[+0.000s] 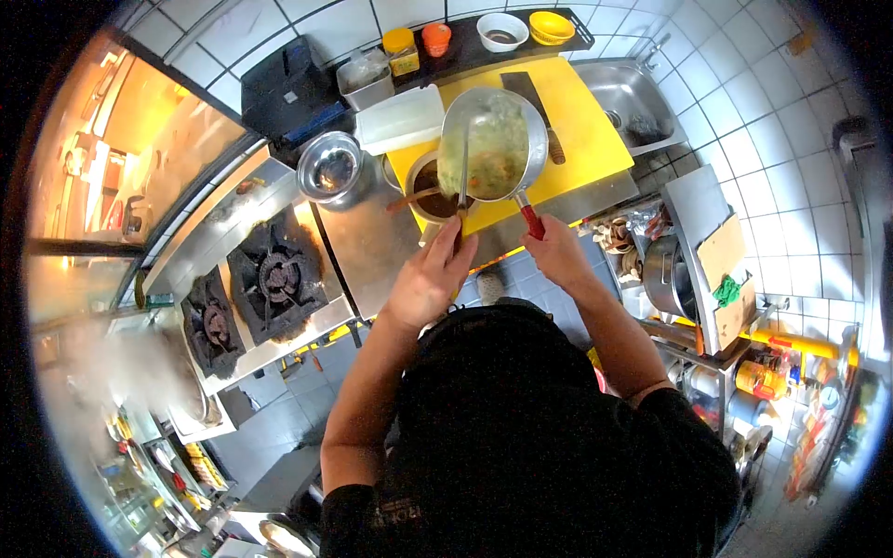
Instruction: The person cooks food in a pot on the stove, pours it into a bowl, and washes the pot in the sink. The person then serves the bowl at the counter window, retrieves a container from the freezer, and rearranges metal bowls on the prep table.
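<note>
My right hand is closed round the red handle of a pan, which is tilted over the yellow cutting board. Steaming greenish food with orange bits fills the pan. In my left hand is a long-handled utensil whose far end reaches into the pan. Partly under the pan's left edge stands a pot with brown contents and a wooden utensil lying across it. Beyond the pan a knife rests on the board.
A gas stove is at left, near a metal bowl. Behind the board are a white tray and a black shelf holding a white bowl and a yellow bowl. The sink is at right.
</note>
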Motion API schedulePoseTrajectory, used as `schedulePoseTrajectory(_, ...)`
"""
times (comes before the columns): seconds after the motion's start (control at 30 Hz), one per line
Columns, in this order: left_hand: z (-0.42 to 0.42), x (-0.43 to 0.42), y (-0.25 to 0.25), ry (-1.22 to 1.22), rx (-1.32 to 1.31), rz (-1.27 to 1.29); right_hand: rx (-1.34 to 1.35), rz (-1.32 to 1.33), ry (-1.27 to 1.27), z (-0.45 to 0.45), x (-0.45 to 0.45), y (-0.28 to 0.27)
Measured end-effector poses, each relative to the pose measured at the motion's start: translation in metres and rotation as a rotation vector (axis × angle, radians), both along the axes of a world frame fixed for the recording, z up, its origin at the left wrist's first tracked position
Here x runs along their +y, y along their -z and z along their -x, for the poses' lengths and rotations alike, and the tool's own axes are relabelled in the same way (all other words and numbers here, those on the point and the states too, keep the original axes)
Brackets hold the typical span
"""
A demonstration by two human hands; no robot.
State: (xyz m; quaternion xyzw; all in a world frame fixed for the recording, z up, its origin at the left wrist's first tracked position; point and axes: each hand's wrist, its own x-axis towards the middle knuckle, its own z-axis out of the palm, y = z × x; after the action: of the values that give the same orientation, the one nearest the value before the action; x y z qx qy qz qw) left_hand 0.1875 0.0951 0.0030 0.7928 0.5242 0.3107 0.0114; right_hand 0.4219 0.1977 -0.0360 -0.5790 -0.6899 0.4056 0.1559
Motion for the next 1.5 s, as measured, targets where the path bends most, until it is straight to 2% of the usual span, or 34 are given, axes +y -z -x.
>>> schedulePoseTrajectory(0.13, 0.004, 0.012, 0.014, -0.012, 0.092, -0.06, -0.043, -0.173, -0.034, 0.007, -0.006, -0.008)
schedulePoseTrajectory(0.37, 0.004, 0.007, 0.047, -0.016, 0.098, -0.007, -0.134, -0.193, -0.066, 0.012, -0.007, 0.0)
schedulePoseTrajectory(0.7, -0.006, -0.015, 0.04, 0.021, 0.057, 0.13, -0.177, -0.24, -0.063, 0.017, -0.003, 0.003)
schedulePoseTrajectory(1.0, 0.005, -0.028, 0.02, 0.157, 0.083, 0.005, -0.209, -0.28, -0.092, 0.021, 0.002, -0.007)
schedulePoseTrajectory(1.2, 0.024, -0.052, 0.03, 0.147, 0.153, 0.17, -0.186, -0.329, -0.114, 0.019, 0.006, 0.004)
schedulePoseTrajectory(1.4, 0.042, -0.065, 0.027, 0.086, 0.314, 0.033, -0.166, -0.35, -0.122, 0.016, 0.013, 0.01)
schedulePoseTrajectory(1.5, 0.033, -0.05, 0.026, -0.024, 0.234, 0.007, -0.177, -0.349, -0.139, 0.014, 0.019, 0.009)
